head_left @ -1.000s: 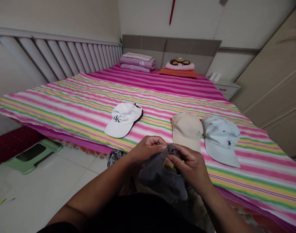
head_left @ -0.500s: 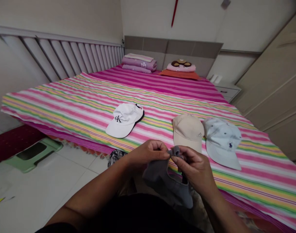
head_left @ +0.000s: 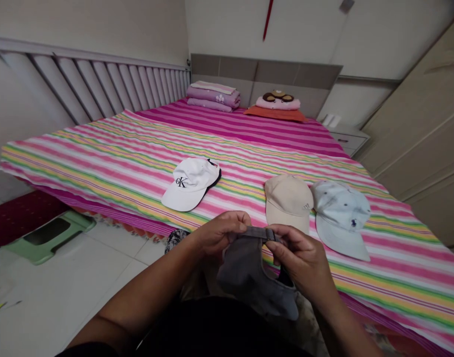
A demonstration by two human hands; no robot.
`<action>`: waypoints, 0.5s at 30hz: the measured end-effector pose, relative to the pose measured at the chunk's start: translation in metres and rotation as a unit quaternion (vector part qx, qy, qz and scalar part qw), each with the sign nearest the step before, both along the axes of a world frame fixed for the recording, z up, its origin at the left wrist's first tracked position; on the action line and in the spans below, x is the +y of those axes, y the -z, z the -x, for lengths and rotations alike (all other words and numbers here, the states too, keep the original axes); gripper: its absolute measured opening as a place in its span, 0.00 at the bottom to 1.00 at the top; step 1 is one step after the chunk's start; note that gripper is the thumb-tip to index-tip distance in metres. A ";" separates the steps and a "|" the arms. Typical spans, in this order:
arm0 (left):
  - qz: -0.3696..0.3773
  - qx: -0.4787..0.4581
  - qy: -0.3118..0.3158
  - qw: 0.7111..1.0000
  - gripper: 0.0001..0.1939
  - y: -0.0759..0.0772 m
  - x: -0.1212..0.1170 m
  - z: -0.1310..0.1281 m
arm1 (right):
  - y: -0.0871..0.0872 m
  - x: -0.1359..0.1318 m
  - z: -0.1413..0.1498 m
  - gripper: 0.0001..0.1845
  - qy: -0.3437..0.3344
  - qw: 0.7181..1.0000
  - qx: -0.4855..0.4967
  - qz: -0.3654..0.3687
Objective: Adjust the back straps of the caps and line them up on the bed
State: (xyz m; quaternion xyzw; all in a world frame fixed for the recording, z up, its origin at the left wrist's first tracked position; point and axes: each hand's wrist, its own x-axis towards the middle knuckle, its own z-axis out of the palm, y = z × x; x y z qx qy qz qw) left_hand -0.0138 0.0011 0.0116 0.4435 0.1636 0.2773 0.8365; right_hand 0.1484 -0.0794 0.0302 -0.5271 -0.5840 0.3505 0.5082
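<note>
A grey cap (head_left: 249, 272) hangs in front of me, held by both hands. My left hand (head_left: 219, 232) pinches one end of its back strap (head_left: 257, 232), and my right hand (head_left: 303, 260) pinches the other end near the buckle, so the strap is stretched flat between them. On the striped bed (head_left: 119, 153) beyond lie a white cap with a black logo (head_left: 192, 182), a beige cap (head_left: 288, 201) and a pale blue cap (head_left: 340, 213), the last two side by side.
Folded purple bedding (head_left: 213, 96) and a pink pillow on an orange one (head_left: 277, 106) lie at the headboard. A green stool (head_left: 48, 237) and a red mat (head_left: 17, 218) are on the tiled floor at left. A nightstand (head_left: 348, 136) and wardrobe (head_left: 420, 129) stand at right.
My hands have drawn apart a little, pulling the bunched grey strap out straight between them. The caps on the bed have not moved.
</note>
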 end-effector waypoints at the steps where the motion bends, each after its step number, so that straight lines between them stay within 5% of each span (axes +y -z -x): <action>1: 0.001 0.012 0.006 1.000 0.13 -0.002 0.000 0.000 | 0.000 0.000 -0.001 0.11 -0.009 1.000 -0.016 -0.001; 5: -0.005 0.104 0.061 0.993 0.15 -0.006 0.001 0.000 | -0.001 0.002 -0.002 0.11 -0.055 0.996 -0.062 0.023; 10: 0.021 0.100 0.066 0.993 0.12 -0.006 0.003 -0.002 | -0.005 0.006 -0.004 0.14 -0.140 0.980 0.095 0.102; 15: 0.043 0.104 0.111 0.987 0.12 -0.006 0.003 0.000 | -0.005 0.007 -0.003 0.11 -0.123 0.971 0.176 0.107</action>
